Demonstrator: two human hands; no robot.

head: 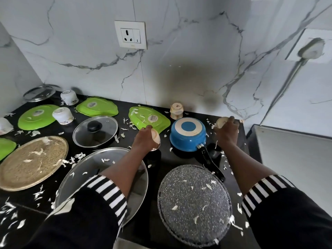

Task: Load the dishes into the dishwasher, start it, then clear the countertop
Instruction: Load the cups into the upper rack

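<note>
Two hands out over the black countertop (165,159), both holding. Left hand (143,139) grips a small cream cup (156,138) lifted just above the counter, beside the near edge of a green plate (143,116) lying face down. Right hand (227,131) has its fingers curled round a second cream cup (221,121) near the back right corner, by the wall. Blue saucepan (187,134) sits upside down between the two hands, its black handle pointing toward the person. A third cream cup (176,110) stands inverted against the wall behind the saucepan.

Nearer the person: speckled pan (194,203) bottom up, and a large steel lid (86,166) partly under the left forearm. Left side: glass lid (95,131) with a black knob, brass tray (32,162), two more green plates (37,116) (97,106) upside down, two white cups (63,115) (69,97) inverted. White scraps (79,156) are scattered all over the counter and dishes. Wall socket (130,35) above.
</note>
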